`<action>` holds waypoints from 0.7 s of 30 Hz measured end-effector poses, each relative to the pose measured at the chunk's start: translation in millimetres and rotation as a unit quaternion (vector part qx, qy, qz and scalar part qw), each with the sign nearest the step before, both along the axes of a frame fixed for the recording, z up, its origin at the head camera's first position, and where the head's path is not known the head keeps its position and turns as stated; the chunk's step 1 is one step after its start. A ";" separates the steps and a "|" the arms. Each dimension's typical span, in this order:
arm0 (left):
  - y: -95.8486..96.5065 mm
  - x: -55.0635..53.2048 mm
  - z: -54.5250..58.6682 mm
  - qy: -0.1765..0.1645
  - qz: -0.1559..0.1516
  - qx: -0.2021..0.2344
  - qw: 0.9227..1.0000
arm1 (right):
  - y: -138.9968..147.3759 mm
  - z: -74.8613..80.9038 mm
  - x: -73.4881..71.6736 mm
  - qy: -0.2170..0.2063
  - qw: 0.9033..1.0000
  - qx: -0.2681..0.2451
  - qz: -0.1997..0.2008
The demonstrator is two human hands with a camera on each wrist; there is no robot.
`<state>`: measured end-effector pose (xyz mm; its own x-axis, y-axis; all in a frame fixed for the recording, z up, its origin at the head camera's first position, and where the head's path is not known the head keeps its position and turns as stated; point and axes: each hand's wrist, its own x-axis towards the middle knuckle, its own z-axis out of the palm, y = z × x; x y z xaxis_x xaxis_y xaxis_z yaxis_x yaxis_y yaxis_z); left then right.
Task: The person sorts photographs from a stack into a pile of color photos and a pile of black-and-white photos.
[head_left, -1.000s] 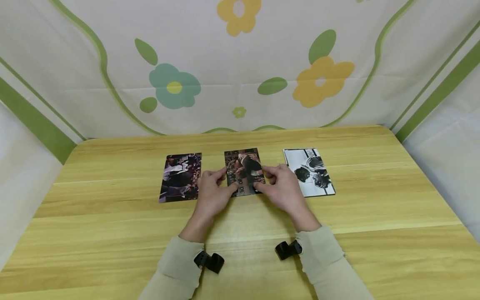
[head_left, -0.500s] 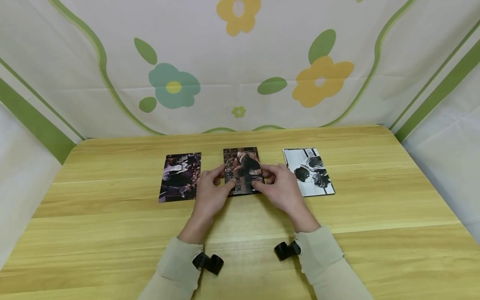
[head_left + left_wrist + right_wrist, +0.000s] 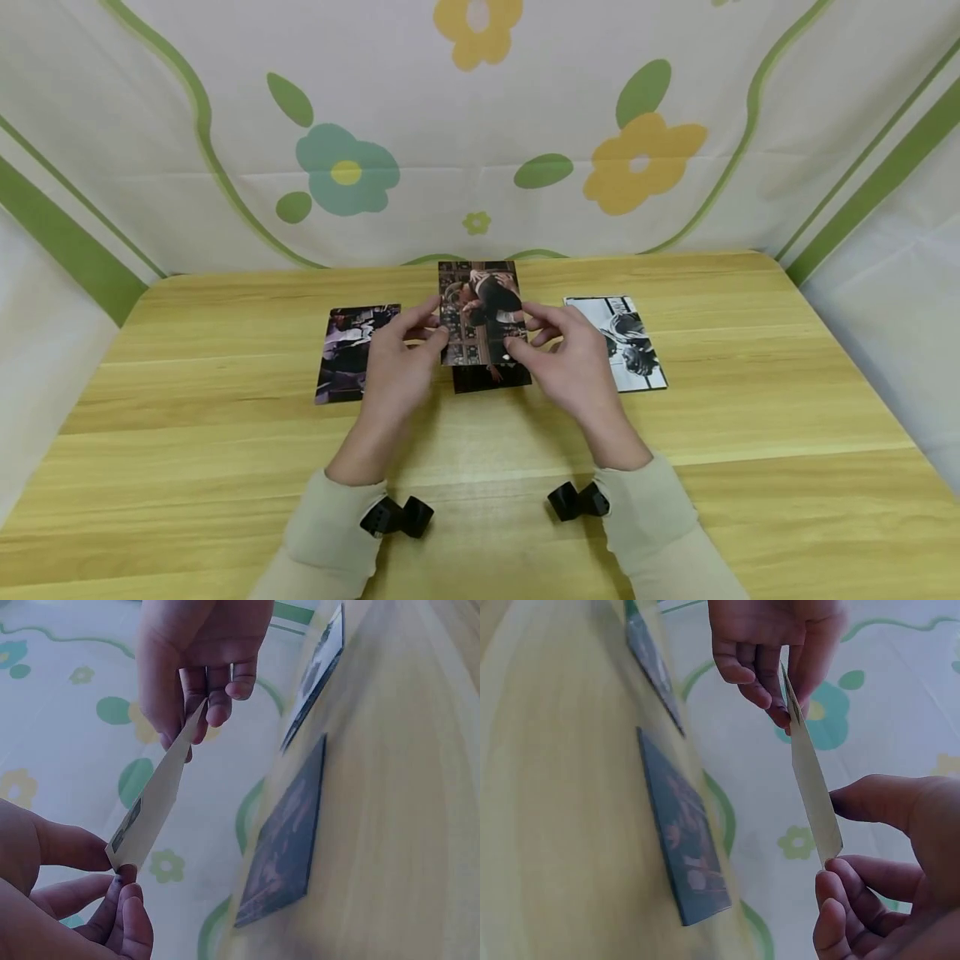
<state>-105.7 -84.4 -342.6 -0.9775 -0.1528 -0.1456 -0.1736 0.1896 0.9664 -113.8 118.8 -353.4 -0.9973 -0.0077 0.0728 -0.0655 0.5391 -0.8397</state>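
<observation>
A photo card (image 3: 482,312) with a dark crowd picture is held up off the table, picture side facing the head view. My left hand (image 3: 399,358) pinches its left edge between thumb and fingers. On the opposite edge, my right hand (image 3: 572,362) pinches it the same way. The left wrist view catches the card's pale underside (image 3: 154,806), which carries a small dark print. Directly below lies another dark photo card (image 3: 491,379), mostly hidden in the head view but plain in the right wrist view, where its edge looks thick like a stack.
A purple-toned photo card (image 3: 345,350) lies to the left, partly behind my left hand. To the right is a black-and-white photo card (image 3: 630,350). The wooden table (image 3: 480,517) ends at a flowered cloth backdrop (image 3: 450,125). Black wrist cameras (image 3: 397,517) sit at both cuffs.
The top photo card has come up off the middle pile and away from me, with both hands rising along with it. A card beneath it now shows.
</observation>
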 end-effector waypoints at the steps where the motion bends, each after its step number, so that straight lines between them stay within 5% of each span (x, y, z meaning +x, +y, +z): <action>1: -0.3 0.0 1.5 0.002 0.001 0.000 1.000 | 0.0 1.2 -0.3 0.001 1.000 0.000 0.000; 12: -8.6 0.1 1.8 -0.011 0.016 -0.006 1.000 | -9.2 0.5 -3.6 -0.011 1.000 -0.017 0.018; 21: -44.3 1.4 1.7 -0.020 0.050 -0.042 0.998 | -50.4 -2.1 -7.5 -0.017 0.997 -0.050 0.063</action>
<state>-104.3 -128.7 -341.0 -0.9502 -0.2634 -0.1666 -0.2338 0.2487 0.9400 -121.4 68.4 -355.5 -0.9907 -0.1280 0.0461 -0.0985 0.4415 -0.8918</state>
